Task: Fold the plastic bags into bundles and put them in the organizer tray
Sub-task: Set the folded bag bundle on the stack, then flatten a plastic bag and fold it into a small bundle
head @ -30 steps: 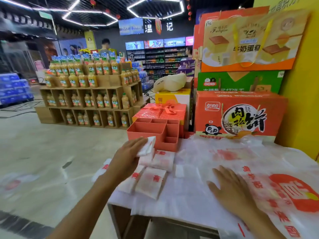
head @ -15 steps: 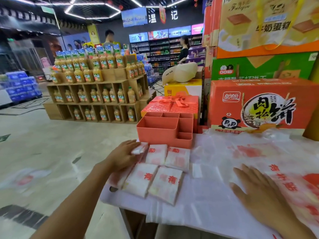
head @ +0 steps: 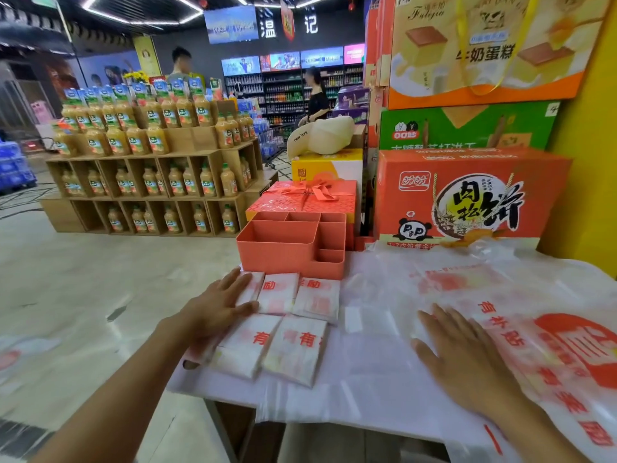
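Bundles (head: 278,297): flat, crinkly plastic rectangles

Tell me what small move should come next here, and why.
Probably the left hand should close on the folded bundle it presses flat and lift it into the organizer tray. More bundles lie in front of the tray, none shows inside it, and the right hand rests flat on the loose bags.

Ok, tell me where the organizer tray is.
Head view: the organizer tray stands left of centre, just behind the folded bundles and in front of the ribboned gift box.
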The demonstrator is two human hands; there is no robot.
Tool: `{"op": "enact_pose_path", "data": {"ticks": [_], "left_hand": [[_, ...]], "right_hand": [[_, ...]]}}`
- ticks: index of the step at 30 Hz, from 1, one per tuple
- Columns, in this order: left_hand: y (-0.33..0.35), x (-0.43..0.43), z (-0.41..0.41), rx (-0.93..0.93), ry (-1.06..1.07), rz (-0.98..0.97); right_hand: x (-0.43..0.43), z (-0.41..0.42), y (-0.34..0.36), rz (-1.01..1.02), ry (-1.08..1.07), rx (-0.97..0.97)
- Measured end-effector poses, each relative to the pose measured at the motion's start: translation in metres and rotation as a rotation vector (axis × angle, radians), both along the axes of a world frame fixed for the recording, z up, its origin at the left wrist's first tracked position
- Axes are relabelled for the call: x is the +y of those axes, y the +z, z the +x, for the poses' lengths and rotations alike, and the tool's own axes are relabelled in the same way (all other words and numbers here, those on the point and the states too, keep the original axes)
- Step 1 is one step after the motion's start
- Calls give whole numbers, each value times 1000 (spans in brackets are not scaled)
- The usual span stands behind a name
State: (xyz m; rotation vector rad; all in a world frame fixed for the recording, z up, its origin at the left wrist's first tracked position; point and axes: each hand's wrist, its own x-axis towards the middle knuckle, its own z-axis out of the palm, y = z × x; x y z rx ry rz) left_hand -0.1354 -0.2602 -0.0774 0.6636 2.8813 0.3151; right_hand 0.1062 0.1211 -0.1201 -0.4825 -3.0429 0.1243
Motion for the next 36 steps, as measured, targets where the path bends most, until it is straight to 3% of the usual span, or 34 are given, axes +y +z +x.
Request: {"op": "enact_pose_path", "data": {"ticks": [4, 9, 13, 15, 18, 20, 23, 26, 30, 32, 36], "left_hand": [[8, 1, 6, 37, 8, 27], [15, 1, 14, 229, 65, -93], [12, 22, 52, 340, 25, -63], [8, 45, 76, 354, -50, 14], [8, 85, 117, 331, -166, 122], [11, 111, 148, 263, -229, 213], [8, 147, 194, 158, -354, 266], [-2, 183, 227, 78, -484, 241], [-18, 220, 244, 82, -564, 93], [-23, 228, 240, 117, -553, 9], [-18, 223, 207, 161, -465, -89]], "right_hand": [[-1, 1, 2, -20, -4, 6], [-5, 2, 7, -46, -29, 17], [-14, 1, 13, -97, -47, 48], [-16, -3, 16, -247, -69, 211], [-11, 9, 37, -601, -149, 614], [3, 32, 52, -670, -141, 692], [40, 80, 57, -599, -120, 510], [83, 128, 44, -360, -187, 331], [114, 163, 21, -185, -263, 98], [115, 161, 8, -142, -184, 48], [121, 157, 15, -263, -151, 133]]}}
